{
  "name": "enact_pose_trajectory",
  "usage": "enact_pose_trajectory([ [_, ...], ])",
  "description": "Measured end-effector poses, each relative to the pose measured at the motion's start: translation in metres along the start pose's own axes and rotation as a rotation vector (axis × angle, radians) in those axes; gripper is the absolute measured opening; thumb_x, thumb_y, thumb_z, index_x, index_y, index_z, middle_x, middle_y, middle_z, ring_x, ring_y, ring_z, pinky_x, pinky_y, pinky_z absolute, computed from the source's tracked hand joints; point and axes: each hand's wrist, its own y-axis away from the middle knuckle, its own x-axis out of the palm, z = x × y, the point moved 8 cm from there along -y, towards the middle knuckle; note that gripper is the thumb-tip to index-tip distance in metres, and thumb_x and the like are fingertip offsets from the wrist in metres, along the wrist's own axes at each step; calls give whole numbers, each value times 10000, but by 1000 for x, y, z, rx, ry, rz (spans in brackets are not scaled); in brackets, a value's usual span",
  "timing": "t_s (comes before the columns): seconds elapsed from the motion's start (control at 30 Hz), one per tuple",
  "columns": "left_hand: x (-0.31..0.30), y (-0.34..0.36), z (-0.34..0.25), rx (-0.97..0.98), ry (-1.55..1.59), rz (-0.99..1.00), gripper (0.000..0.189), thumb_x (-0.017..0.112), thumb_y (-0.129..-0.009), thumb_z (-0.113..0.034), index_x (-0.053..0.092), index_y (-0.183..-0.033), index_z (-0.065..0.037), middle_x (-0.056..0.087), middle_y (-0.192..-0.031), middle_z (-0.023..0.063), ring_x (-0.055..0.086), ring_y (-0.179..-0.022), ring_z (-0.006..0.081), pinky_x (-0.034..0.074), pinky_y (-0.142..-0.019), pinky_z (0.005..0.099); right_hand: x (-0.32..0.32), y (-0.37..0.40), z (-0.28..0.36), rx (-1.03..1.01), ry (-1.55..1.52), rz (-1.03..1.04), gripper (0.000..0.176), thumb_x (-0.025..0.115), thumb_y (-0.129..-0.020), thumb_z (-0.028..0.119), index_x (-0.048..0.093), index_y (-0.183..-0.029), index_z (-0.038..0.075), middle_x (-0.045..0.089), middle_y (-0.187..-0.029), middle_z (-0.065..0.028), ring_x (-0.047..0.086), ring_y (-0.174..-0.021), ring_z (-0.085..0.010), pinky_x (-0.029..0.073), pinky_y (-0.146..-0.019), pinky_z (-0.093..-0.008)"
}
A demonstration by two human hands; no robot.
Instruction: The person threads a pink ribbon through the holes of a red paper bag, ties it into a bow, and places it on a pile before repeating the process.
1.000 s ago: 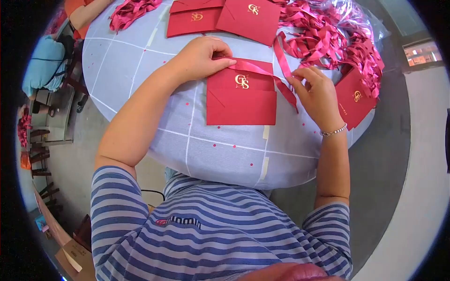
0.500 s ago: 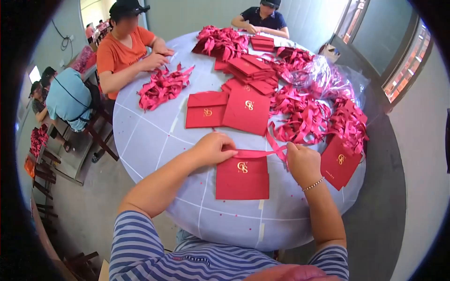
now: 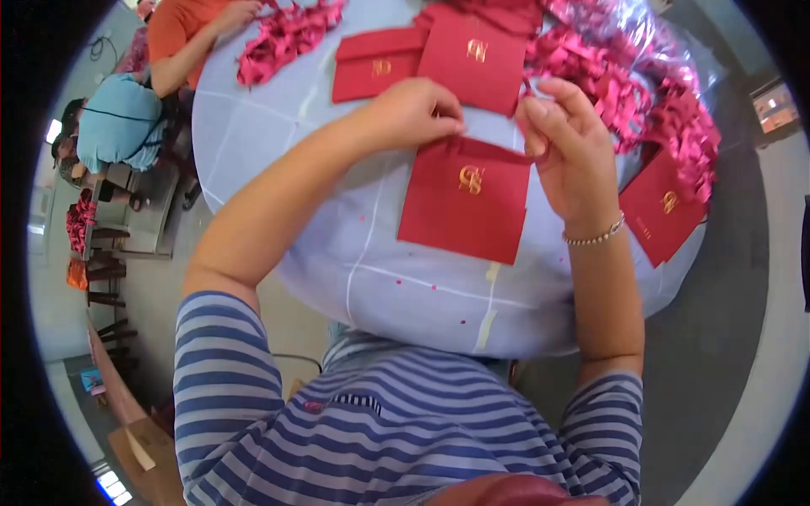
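Note:
A flat red paper bag (image 3: pixel 462 202) with a gold logo lies on the table in front of me. My left hand (image 3: pixel 418 114) is at its upper left edge, thumb and fingertips pinched together. My right hand (image 3: pixel 572 148) is at the upper right corner, thumb and forefinger bent towards each other on a bit of red ribbon (image 3: pixel 528 142). Along the bag's top edge, between the hands, the ribbon is hard to tell from the paper. Just beyond lie another red bag (image 3: pixel 474 59) and a folded one (image 3: pixel 378 66).
Heaps of pink-red ribbon lie at the right (image 3: pixel 591 80) and far left (image 3: pixel 291 38). More red bags (image 3: pixel 662 207) rest at the table's right side, near a clear plastic bag (image 3: pixel 658 42). A co-worker's orange sleeve (image 3: pixel 177 29) shows across the table (image 3: pixel 321 244).
The view has tipped down. The ribbon that was stretched between my hands is no longer drawn out in plain sight. My right hand has turned, its thumb and fingers now raised by the bag's corner.

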Motion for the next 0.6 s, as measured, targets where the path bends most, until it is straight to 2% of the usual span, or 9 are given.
enact_pose_trajectory([
  [0.1,15,3,-1,-92,28,17,191,699,-879,-176,698,-914,12,673,-736,40,595,-664,96,484,-621,259,-16,3,-14,117,80,-21,199,654,-915,54,621,-1104,1,700,-910,-98,538,-624,-67,433,-579,-191],
  [0.17,23,1,5,-108,115,27,181,718,-836,-223,731,-857,-44,688,-719,63,637,-660,141,508,-638,306,-24,5,-22,231,290,18,161,653,-919,66,647,-1064,-5,697,-878,-75,530,-628,-54,420,-575,-180],
  [0.2,23,2,2,-70,158,15,179,714,-852,-201,719,-841,-23,680,-712,47,613,-657,102,496,-624,279,-28,4,-25,253,345,34,132,648,-923,69,661,-1027,-10,694,-862,-57,544,-639,-48,423,-577,-171],
  [0.23,24,-1,3,-64,163,26,179,714,-852,-201,719,-841,-23,680,-712,47,613,-657,102,496,-624,279,-31,3,-25,254,347,20,132,648,-923,69,661,-1027,-10,694,-862,-57,544,-639,-48,423,-577,-171],
  [0.3,28,-2,7,-60,332,54,141,707,-886,-121,681,-908,16,656,-792,22,605,-684,91,487,-623,244,-32,4,-31,302,551,56,146,640,-925,60,656,-1045,-21,694,-856,-57,568,-655,-57,447,-585,-177],
  [0.37,31,-3,9,-113,441,105,173,691,-909,-136,673,-967,26,661,-840,18,615,-733,86,498,-656,235,-27,6,-28,307,545,74,150,629,-927,46,654,-1055,-29,696,-858,-61,612,-691,-71,483,-611,-185],
  [0.47,30,-7,6,-84,464,83,199,681,-915,-142,669,-1022,25,672,-874,19,616,-786,73,503,-699,227,12,17,-20,337,281,366,146,627,-927,29,657,-1057,-30,700,-884,-76,663,-752,-100,544,-681,-217],
  [0.53,35,-6,-1,-93,459,152,212,678,-916,-152,676,-1039,21,682,-900,14,605,-812,68,497,-722,227,35,28,-21,301,179,406,129,635,-918,10,666,-1034,-37,700,-890,-80,669,-757,-116,550,-695,-228],
  [0.6,38,-6,-1,-63,466,146,207,692,-901,-151,687,-1016,22,686,-897,10,597,-796,67,494,-719,228,60,38,-21,177,344,511,135,690,-837,-49,686,-968,-18,713,-867,-93,691,-767,-156,554,-683,-266],
])
